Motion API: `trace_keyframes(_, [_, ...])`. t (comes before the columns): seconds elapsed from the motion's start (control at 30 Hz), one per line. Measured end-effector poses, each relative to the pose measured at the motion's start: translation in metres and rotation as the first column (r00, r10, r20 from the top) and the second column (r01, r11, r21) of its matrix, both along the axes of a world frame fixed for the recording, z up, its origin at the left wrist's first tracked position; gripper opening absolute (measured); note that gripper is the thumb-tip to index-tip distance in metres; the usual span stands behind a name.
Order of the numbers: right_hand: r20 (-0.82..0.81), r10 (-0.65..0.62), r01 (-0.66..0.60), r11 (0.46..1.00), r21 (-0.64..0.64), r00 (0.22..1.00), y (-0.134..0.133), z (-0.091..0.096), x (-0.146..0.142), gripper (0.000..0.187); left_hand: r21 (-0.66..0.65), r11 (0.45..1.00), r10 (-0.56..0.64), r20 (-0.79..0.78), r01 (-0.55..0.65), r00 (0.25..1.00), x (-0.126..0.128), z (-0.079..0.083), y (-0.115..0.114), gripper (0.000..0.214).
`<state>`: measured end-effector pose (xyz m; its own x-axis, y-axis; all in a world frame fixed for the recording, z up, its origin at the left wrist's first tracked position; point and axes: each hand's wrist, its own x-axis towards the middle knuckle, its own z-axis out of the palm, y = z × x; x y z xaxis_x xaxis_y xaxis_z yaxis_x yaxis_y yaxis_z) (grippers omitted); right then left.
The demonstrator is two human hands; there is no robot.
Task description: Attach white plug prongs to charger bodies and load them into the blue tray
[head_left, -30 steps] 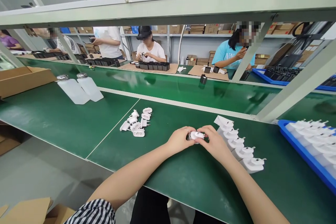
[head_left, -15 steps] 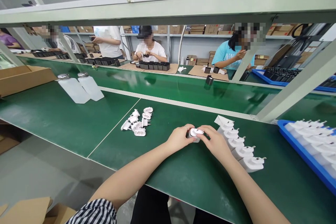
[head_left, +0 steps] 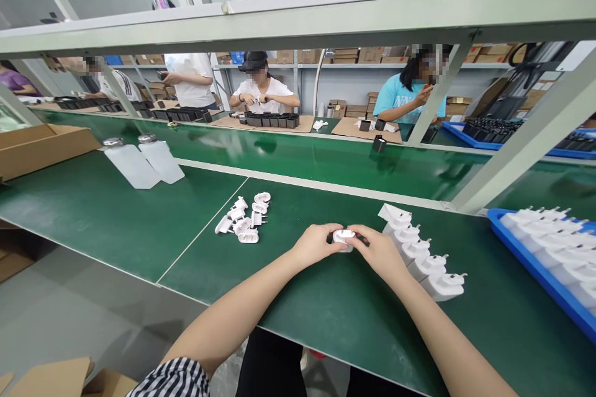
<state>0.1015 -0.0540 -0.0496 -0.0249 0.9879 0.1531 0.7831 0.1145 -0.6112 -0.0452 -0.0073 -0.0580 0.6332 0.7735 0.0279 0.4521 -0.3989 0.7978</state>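
Observation:
A white power adapter (head_left: 343,237) is held upright just above or on the green table, its plug end facing up. My left hand (head_left: 319,244) grips its left side between thumb and fingers. From the right, my right hand (head_left: 376,249) pinches the same adapter, the fingertips at its plug end. Beside my right hand stands a slanting row of several white adapters (head_left: 427,265) with pins on top. Left of my left hand lies a loose group of small white plug heads (head_left: 242,223).
A blue tray (head_left: 531,260) of white adapters is at the right edge. Two translucent bottles (head_left: 133,164) and a cardboard box (head_left: 46,149) stand at the left. A green conveyor belt (head_left: 288,158) runs behind the table; co-workers sit beyond it. A metal post (head_left: 521,130) slants up at right.
The plug end on the held adapter has turned and now sits level with its body. Both hands keep their grip. On the belt, the black part has shifted slightly right.

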Motion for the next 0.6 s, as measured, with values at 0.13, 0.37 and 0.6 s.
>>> trace_keyframes(0.13, [-0.023, -0.005, 0.005, 1.000, -0.021, 1.000, 0.0004, -0.0010, 0.0008, 0.015, -0.030, 1.000, 0.005, 0.015, -0.005, 1.000, -0.0003, -0.0029, 0.0015, 0.031])
trace_keyframes(0.37, [0.048, 0.010, -0.007, 0.999, -0.051, 0.999, -0.0012, 0.0002, 0.0011, 0.017, 0.034, 0.999, 0.010, -0.049, -0.009, 0.999, -0.0009, 0.0005, -0.0002, 0.030])
trace_keyframes(0.6, [0.160, 0.046, -0.039, 0.998, -0.051, 0.986, -0.0027, 0.0053, -0.0043, 0.017, 0.226, 0.973, 0.011, -0.206, 0.036, 0.978, -0.0017, 0.0067, -0.0002, 0.023])
